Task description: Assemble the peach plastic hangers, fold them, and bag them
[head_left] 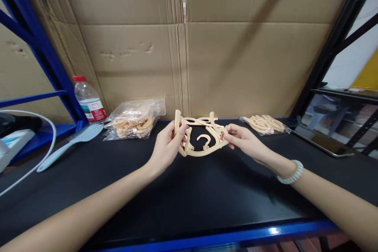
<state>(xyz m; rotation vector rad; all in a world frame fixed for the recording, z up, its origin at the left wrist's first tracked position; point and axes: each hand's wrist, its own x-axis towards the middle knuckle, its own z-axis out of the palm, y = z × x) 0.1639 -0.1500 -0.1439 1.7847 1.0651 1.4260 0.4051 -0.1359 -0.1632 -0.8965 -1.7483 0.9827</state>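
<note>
You seem to be adjusting a curved beige plastic hanger frame [203, 152] over the desk [206, 201], left hand [167, 142] and right hand [242, 141] pinching its 2 sides; the next move likely calls for steady, matched grips

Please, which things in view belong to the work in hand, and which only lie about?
Belonging:
beige hanger parts, held by left hand and right hand
beige hook
probably the left bag and right bag of similar pieces

Apparently unrelated:
blue hairbrush
plastic bottle
white cable
</note>
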